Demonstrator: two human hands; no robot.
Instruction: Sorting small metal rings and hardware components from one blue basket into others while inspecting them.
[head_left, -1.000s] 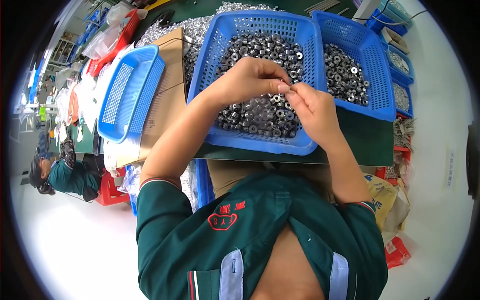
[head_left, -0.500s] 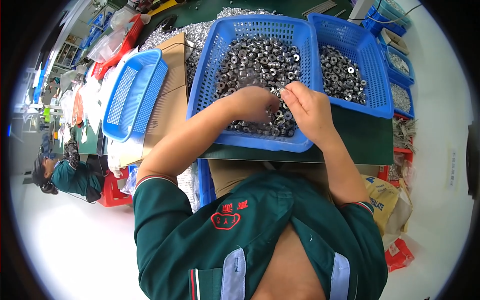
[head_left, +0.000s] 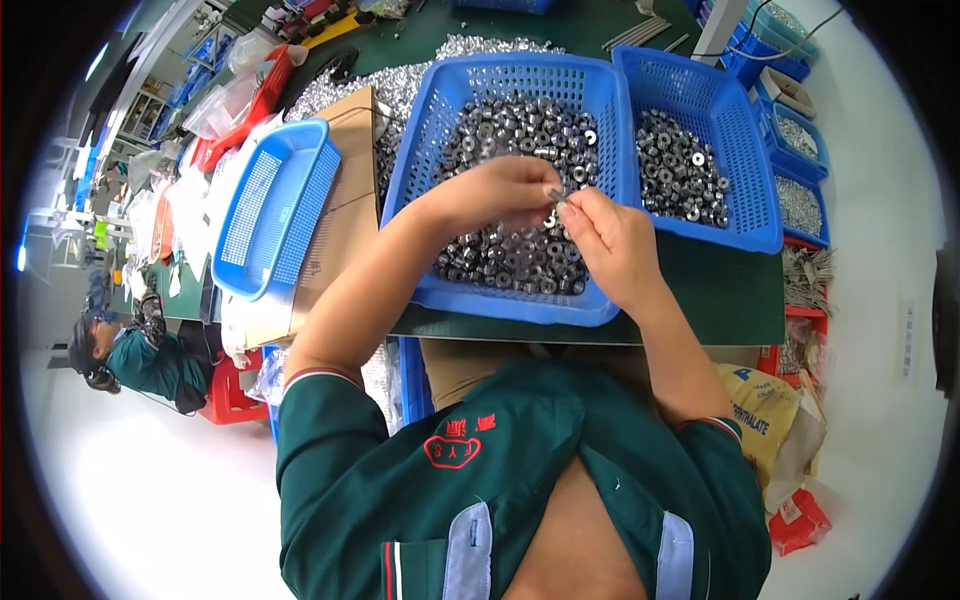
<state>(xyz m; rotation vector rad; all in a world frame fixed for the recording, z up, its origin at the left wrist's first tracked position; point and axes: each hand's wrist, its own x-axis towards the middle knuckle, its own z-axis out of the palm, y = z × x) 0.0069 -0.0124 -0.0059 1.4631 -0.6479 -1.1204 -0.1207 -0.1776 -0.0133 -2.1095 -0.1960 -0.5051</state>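
Note:
My right hand [head_left: 612,245] pinches a slim grey metal piece [head_left: 557,196] between thumb and fingers, above the large blue perforated basket [head_left: 402,190]. My left hand [head_left: 500,192] meets it there with its fingers closed at the other end of the piece. Whether the left fingertips hold a separate small part is hidden. Under both hands, many small ring-shaped metal parts [head_left: 515,130] fill the basket, round with holes through the middle.
To the right stands a second blue basket [head_left: 745,150] of similar parts. An empty blue basket [head_left: 262,200] rests on cardboard [head_left: 345,190] at left. Shiny metal pieces [head_left: 345,90] heap behind. Thin rods [head_left: 637,33] lie at the back. A person [head_left: 150,350] sits far left.
My left hand has risen from low over the parts to the right hand's fingertips, its fingers now at the metal piece. My right hand stays nearly in place.

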